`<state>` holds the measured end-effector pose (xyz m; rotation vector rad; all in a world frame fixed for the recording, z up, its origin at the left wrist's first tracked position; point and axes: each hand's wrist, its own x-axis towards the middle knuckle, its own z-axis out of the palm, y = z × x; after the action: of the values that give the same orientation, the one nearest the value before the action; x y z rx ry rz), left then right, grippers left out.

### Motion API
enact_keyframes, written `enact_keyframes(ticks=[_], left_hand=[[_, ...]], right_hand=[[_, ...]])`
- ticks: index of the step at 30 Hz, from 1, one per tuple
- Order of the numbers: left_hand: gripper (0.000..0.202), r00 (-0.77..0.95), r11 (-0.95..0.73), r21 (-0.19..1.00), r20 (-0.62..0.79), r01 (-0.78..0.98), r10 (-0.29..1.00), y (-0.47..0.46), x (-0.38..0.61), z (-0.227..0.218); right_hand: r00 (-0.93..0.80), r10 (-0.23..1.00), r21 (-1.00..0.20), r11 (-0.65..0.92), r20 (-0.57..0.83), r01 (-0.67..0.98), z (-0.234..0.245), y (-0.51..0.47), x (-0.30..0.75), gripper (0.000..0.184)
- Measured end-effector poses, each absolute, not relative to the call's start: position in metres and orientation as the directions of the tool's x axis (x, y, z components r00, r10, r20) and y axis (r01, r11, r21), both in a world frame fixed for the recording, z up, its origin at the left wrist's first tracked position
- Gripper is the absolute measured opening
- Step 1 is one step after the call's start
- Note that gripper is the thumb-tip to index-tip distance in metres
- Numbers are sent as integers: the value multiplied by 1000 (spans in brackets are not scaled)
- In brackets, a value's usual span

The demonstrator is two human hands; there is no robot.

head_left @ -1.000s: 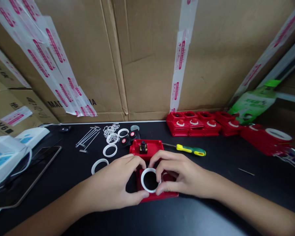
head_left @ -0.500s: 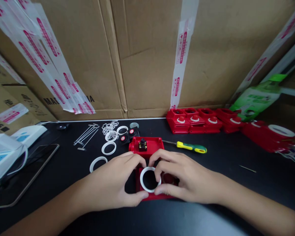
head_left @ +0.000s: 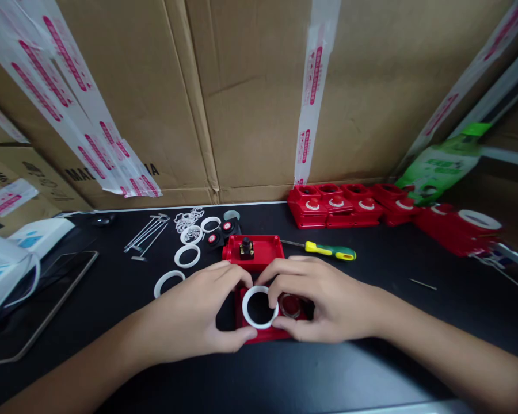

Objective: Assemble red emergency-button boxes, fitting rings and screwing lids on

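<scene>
A white ring lies over the round black opening of a red plastic housing cover on the table. My right hand has its fingertips bent over the ring's right rim, with the thumb low on that side. Around the cover's left end curls my left hand, index finger at the back and thumb at the front, both close to the ring. Partly under my right hand shows a round recess in the cover. Just behind sits an open red box holding a small black switch.
Right of the box lies a yellow-green screwdriver. Loose white rings, black parts with red marks and metal T-shaped rods lie left. Several red housings line the cardboard near a green bottle.
The view has shifted slightly. Both hands stay around the cover and ring, and my right fingers have moved a little along the ring's right rim.
</scene>
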<state>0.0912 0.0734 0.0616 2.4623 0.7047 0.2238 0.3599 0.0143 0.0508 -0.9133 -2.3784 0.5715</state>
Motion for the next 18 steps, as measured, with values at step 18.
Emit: enact_keyframes(ticks=[18], left_hand=[[38, 842, -697, 556, -9, 453, 540, 74, 92, 63]], right_hand=[[-630, 679, -657, 675, 378, 334, 46, 20, 366, 21]])
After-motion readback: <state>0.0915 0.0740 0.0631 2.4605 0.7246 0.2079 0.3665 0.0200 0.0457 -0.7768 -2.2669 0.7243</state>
